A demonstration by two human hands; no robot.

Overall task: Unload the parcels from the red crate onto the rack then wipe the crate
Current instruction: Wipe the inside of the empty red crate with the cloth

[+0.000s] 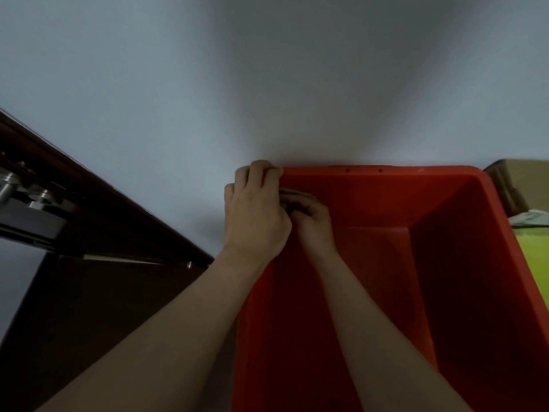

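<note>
Both hands meet at the far left corner of the crate (445, 278), touching each other. Two bare forearms reach up from the bottom edge, the left one outside the crate's left wall and the right one down inside it. The crate fills the lower right of the view, open side up, with its red floor and inner walls showing, darker along the near side.

At the corner, the left hand (255, 215) grips the rim, its fingers curled over the top edge. The right hand (312, 221) sits just beside it inside the crate, fingers bunched around a dark cloth (292, 196) that it presses against the far inner wall just below the rim. Only a small part of the cloth shows past the fingers.

To the left stands a dark brown door (89, 292), tilted in the wide lens, with metal fittings (12, 182) near its upper edge. Right of the crate lies a green surface (534, 251), and beyond it a brown box (517, 179) stands just beside the crate's far right corner. Something pale lies between them, too blurred to identify. A grey wall (267, 84) rises behind the crate, touching its far rim.
</note>
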